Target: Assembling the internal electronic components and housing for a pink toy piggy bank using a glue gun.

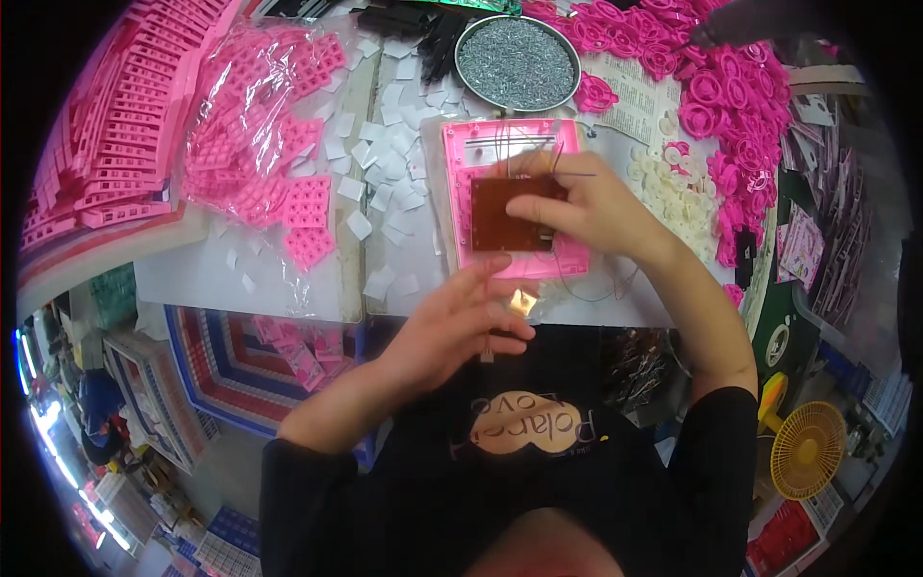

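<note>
My right hand [582, 207] grips a brown circuit board [500, 219], its thumb on top and the other fingers at the far edge. Thin wires [508, 144] rise from the board's far side, and others loop off to the right. Under it lies an open pink plastic housing [463, 154] with slots at its far end. My left hand [452, 313] is by the housing's near edge, fingers loosely curved around a small shiny brass-coloured piece [523, 303]. Its grip is partly hidden. A small pale connector [487, 357] shows just below that hand.
A round pan of small screws [517, 62] stands beyond the housing. White square pieces [385, 163] are scattered to its left, near bagged pink keypads [255, 125]. Pink parts [702, 106] and cream-coloured discs [668, 183] lie right. A yellow fan [808, 450] stands lower right.
</note>
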### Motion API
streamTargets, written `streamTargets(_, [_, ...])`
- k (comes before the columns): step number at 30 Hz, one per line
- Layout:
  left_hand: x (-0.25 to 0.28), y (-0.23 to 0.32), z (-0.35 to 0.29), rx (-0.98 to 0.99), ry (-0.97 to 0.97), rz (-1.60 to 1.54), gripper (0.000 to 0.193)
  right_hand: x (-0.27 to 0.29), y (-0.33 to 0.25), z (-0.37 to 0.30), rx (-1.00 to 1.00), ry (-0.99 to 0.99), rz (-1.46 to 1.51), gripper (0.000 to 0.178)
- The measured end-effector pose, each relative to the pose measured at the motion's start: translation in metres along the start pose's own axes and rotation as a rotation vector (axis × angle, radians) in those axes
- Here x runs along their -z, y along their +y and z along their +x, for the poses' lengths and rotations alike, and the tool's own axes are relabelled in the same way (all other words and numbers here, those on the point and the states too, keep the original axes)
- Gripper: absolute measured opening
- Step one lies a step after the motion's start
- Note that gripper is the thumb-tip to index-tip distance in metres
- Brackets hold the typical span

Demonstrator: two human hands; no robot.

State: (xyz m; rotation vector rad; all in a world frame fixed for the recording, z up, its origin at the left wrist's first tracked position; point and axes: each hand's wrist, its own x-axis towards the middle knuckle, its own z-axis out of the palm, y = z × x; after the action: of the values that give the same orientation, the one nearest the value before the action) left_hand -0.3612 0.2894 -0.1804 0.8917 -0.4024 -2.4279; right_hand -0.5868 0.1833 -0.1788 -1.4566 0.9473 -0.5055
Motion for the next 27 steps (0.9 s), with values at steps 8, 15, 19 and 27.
streamTargets(8, [0.006, -0.003, -0.026, -0.244, 0.177, 0.929, 0.064, -0.001, 0.008, 0.027, 0.061, 0.067, -0.329, 0.040])
streamTargets(15, [0.011, 0.038, -0.015, -0.659, 0.438, 1.473, 0.016, -0.007, -0.005, 0.027, 0.067, 0.112, -0.598, 0.037])
streamTargets(19, [0.020, 0.049, 0.002, -0.743, 0.458, 1.521, 0.012, -0.009, 0.004, 0.028, 0.107, 0.138, -0.637, 0.037])
streamTargets(27, [0.022, 0.047, 0.023, -0.873, 0.187, 2.105, 0.050, -0.012, -0.015, 0.018, 0.186, 0.391, -1.037, 0.051])
